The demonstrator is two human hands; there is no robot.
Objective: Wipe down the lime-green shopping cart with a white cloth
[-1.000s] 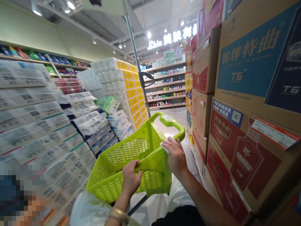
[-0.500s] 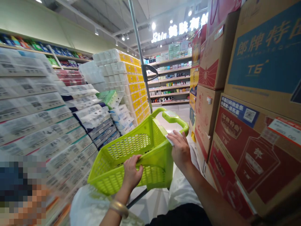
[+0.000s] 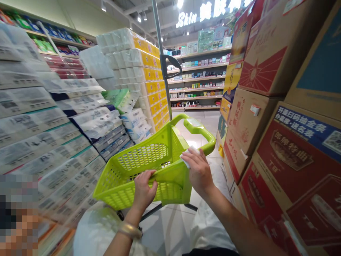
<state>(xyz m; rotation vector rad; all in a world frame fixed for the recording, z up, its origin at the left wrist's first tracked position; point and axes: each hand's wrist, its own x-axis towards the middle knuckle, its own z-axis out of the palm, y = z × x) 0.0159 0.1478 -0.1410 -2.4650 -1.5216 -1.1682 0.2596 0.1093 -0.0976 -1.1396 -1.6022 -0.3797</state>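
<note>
A bright green plastic shopping cart basket (image 3: 113,190) with slotted sides stands before me, tilted in view, its green handle (image 3: 209,142) at the far right end. My left hand (image 3: 145,188), with a gold bangle at its wrist, is closed over the near rim. Under the fingers of my right hand (image 3: 201,174) is a white tissue or wipe (image 3: 186,158), pressed on the rim close to the handle corner. Part of the cloth is hidden beneath the fingers. Nothing shows inside the basket apart from its slotted floor.
Stacked paper packs (image 3: 39,124) rise on the left, with toilet roll packs (image 3: 149,76) behind. Cardboard cartons (image 3: 253,117) line the right side. A grey pole (image 3: 157,28) stands up beyond the cart, and cosmetics shelves (image 3: 197,85) fill the back.
My right hand and the white wipe have slid a little left along the rim, away from the handle. My left hand keeps its hold on the rim. The camera view has shifted.
</note>
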